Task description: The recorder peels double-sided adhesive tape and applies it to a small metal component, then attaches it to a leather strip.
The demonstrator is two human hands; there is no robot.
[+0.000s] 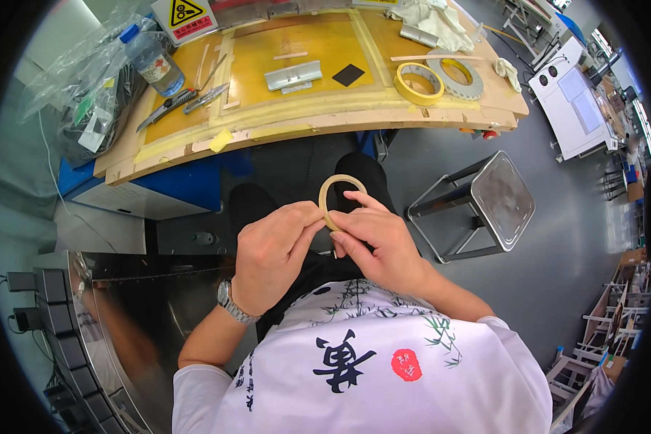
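Note:
A narrow, cream-coloured roll of tape [324, 197] is held upright in front of my body, above my lap. My right hand [377, 237] grips its lower right side, with the thumb and a finger at the bottom of the ring and other fingers by its opening. My left hand [273, 242] is closed in a pinch against the roll's left edge. Whether a loose tape end sits between those left fingertips is too small to tell.
Ahead stands a workbench [267, 129] with a metal bracket [294, 75], black square [348, 75], yellow tape roll [418, 95], wide pale roll [474, 85], utility knife [168, 108] and water bottle [154, 65]. A metal stool [505, 199] stands right; a dark glossy cabinet [166, 307] left.

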